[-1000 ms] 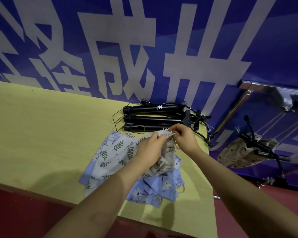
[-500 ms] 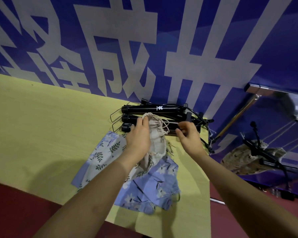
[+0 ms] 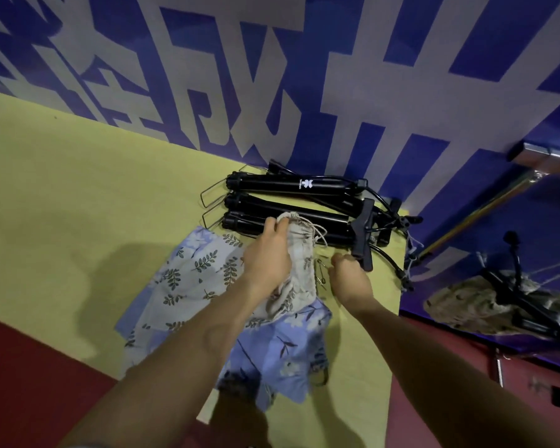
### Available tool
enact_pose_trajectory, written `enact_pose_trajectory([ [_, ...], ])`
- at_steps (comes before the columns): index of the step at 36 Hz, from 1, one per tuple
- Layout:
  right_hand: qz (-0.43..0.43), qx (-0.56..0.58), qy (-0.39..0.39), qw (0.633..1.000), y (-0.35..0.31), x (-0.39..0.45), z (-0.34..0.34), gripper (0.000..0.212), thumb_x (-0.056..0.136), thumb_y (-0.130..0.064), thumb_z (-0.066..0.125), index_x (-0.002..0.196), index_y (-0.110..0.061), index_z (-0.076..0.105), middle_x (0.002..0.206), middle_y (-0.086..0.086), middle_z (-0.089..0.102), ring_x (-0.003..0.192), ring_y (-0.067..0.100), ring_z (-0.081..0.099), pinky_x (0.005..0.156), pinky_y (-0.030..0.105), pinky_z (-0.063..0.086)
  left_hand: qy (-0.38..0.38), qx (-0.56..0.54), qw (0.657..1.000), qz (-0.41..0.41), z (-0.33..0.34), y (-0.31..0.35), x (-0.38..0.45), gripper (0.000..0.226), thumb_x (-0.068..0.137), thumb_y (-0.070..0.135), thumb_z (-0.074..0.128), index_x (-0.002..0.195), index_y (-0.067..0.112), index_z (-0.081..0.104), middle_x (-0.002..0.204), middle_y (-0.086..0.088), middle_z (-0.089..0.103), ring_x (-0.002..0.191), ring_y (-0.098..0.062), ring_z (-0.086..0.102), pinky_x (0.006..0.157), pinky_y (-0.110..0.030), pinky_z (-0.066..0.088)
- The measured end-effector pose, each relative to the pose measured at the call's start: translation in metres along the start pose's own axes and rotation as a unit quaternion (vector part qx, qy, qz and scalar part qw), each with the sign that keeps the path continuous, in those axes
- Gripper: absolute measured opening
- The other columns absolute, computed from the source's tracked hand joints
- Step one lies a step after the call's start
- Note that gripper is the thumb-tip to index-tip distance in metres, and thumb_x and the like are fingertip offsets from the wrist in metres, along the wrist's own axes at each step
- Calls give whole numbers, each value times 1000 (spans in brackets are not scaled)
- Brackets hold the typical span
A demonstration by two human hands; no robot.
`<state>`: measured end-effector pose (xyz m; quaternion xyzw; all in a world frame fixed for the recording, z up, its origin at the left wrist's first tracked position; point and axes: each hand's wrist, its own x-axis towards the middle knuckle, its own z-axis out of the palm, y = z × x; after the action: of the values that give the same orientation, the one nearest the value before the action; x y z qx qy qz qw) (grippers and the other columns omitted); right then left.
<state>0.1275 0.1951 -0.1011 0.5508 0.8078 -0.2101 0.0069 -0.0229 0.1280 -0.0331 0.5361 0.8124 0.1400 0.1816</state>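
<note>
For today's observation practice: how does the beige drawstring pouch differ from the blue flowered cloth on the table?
The drawstring pouch is mostly beige; the blue cloth is blue with pale flowers. The pouch is gathered at a corded mouth; the blue cloth lies loose and rumpled. The left hand grips the pouch; no hand grips the blue cloth. Both are soft fabric on the yellow table.

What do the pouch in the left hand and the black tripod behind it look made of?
The pouch: seemingly coarse woven cloth, cotton or linen, matte beige; it crumples softly under the left hand and has a cord drawstring. The tripod: rigid black tubes with a slight sheen, probably painted metal or plastic; cannot tell which.
</note>
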Motion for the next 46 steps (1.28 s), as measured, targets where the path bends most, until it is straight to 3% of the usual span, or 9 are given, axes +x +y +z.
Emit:
enact_pose_trajectory([
  [6, 8, -5, 7, 1000, -2, 6, 10, 23, 93, -1, 42, 113, 0, 53, 119, 20, 53, 103, 37, 59, 76, 39, 49, -12, -23, 1000, 0, 5, -1, 4, 65, 86, -5, 46, 145, 15, 28, 136, -4, 35, 54, -8, 35, 40, -18, 20],
  [10, 23, 3, -13, 1000, -4, 7, 8, 26, 90, 2, 40, 114, 5, 52, 118, 22, 54, 102, 39, 59, 79, 40, 49, -16, -35, 999, -1, 6, -4, 6, 66, 86, -4, 46, 146, 15, 27, 138, -4, 34, 70, -18, 46, 45, -23, 28],
  [17, 33, 79, 41, 996, -4, -13, -9, 11, 86, -12, 51, 89, -2, 53, 96, 14, 55, 87, 36, 60, 63, 30, 36, -42, -47, 998, 12, 3, -4, 3, 75, 84, -7, 48, 149, 18, 21, 144, 0, 31, 78, -22, 54, 52, -31, 44],
  [21, -38, 93, 103, 990, -9, -27, -23, 15, 88, -25, 56, 90, -9, 58, 98, 5, 59, 85, 26, 60, 67, 33, 42, -52, -71, 996, 22, -3, -1, -3, 79, 83, -9, 46, 151, 19, 17, 152, 5, 25, 97, -21, 57, 70, -38, 53],
  [27, -181, 50, 101, 977, -34, -25, -33, 9, 81, -21, 64, 80, -13, 63, 90, 2, 62, 86, 25, 58, 70, 34, 42, -55, -80, 995, 37, -12, -3, -8, 80, 84, -5, 53, 151, 21, 17, 152, 7, 26, 114, -23, 54, 84, -40, 52],
  [32, -247, 5, 138, 959, -53, -23, -33, 12, 86, -22, 65, 85, -12, 71, 93, 8, 57, 88, 29, 47, 74, 31, 27, -53, -91, 994, 37, -21, -11, -10, 79, 84, -6, 52, 150, 20, 19, 149, 4, 28, 119, -23, 51, 91, -41, 50],
  [39, -219, 87, 192, 953, -62, -13, -48, 17, 88, -22, 55, 89, -8, 65, 88, 9, 55, 85, 27, 47, 74, 30, 28, -28, -101, 994, 14, -28, -14, -7, 60, 88, 2, 50, 143, 20, 34, 134, -3, 40, 109, -24, 55, 80, -39, 51],
  [42, -192, 98, 196, 957, -64, 3, -58, 10, 90, -15, 56, 94, -8, 61, 97, 9, 54, 92, 25, 45, 74, 24, 21, -5, -88, 996, -7, -30, -10, 0, 52, 88, 3, 50, 137, 19, 43, 129, -4, 44, 107, -24, 56, 77, -36, 49],
  [46, -141, 89, 155, 974, -66, 30, -65, 24, 92, -8, 48, 113, -8, 59, 115, 9, 54, 108, 27, 46, 89, 31, 32, -3, -61, 998, -27, -34, -9, 11, 46, 88, 3, 47, 132, 17, 49, 123, -6, 47, 106, -26, 55, 69, -32, 40],
])
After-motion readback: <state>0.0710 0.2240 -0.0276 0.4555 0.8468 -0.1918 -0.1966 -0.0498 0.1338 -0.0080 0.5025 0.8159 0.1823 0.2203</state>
